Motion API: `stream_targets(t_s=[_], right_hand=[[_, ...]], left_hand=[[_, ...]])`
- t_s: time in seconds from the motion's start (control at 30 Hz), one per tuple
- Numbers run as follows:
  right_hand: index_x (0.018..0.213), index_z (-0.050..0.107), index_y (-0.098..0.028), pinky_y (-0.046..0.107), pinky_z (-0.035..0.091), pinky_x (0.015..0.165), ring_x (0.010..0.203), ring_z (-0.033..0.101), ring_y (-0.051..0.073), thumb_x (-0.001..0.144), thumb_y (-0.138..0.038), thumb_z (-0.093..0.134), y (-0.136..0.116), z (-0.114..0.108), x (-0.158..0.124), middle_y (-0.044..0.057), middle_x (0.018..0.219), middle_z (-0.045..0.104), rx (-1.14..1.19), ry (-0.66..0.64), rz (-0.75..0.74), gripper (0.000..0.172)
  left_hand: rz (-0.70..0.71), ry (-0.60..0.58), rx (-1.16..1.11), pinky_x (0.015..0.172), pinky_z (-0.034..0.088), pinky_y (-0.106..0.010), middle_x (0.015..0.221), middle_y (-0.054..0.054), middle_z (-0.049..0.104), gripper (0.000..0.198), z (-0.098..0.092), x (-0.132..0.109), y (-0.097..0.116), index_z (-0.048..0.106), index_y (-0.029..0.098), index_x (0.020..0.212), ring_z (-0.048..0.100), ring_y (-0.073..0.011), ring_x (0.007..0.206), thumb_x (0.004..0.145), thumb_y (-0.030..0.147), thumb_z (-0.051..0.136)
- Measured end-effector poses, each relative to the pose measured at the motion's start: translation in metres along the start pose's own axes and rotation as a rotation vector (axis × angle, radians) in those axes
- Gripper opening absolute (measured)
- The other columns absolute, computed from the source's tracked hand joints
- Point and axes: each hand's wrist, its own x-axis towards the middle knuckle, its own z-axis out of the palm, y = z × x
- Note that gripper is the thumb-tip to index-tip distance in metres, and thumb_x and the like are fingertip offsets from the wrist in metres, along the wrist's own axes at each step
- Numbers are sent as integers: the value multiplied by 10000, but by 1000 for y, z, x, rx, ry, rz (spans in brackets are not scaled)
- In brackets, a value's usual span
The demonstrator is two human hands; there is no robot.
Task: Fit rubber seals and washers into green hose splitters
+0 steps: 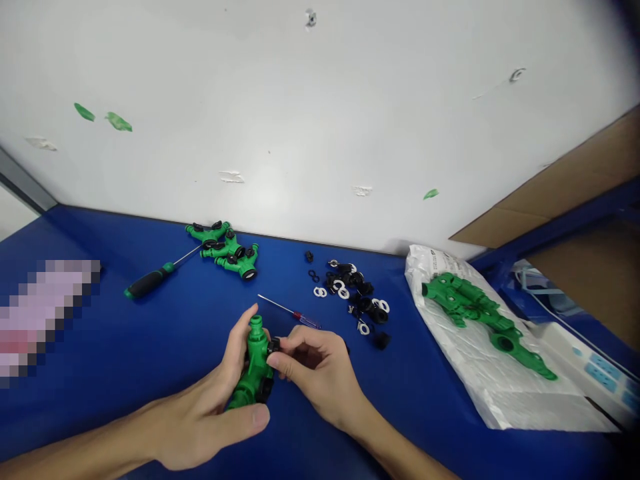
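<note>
In my left hand [205, 413] is a green plastic Y-shaped hose splitter [259, 353], one threaded end pointing away from me. My fingers wrap around its left side, hiding part of the body. The thumb and fingertips of my right hand [317, 373] pinch a small black valve knob [273, 345] at the splitter's right side. A second black part sits lower on the same body, near my left thumb. Just beyond my hands lies a small screwdriver [300, 319] with a clear purple-red handle.
Several green splitters with black knobs [243, 263] lie by the wall, touching a larger green-black screwdriver [150, 280]. Loose black parts and white washers [343, 293] are scattered centre right. Green splitter bodies [475, 307] rest on a white plastic bag [450, 360], beside a power strip [590, 363].
</note>
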Motion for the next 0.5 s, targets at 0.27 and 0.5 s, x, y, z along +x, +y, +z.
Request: stream_targets(t_s=[0.27, 0.5], right_hand=[[640, 579, -164, 228, 430, 568, 581, 486, 93, 775, -262, 753, 1, 8, -2, -40, 628, 521, -139, 30, -90, 240], [705, 623, -161, 218, 470, 559, 575, 545, 96, 776, -312, 748, -10, 1, -1, -17, 637, 597, -58, 8, -25, 209]], left_hand=[[-66, 54, 160, 1188, 10, -561, 1643, -84, 137, 1018, 6, -3, 8, -206, 259, 1509, 49, -344, 1494, 885, 516, 555], [-47, 26, 39, 1207, 60, -494, 1654, -1, 81, 870, -6, 2, 15, -9, 299, 1547, 17, -317, 1500, 900, 498, 538]])
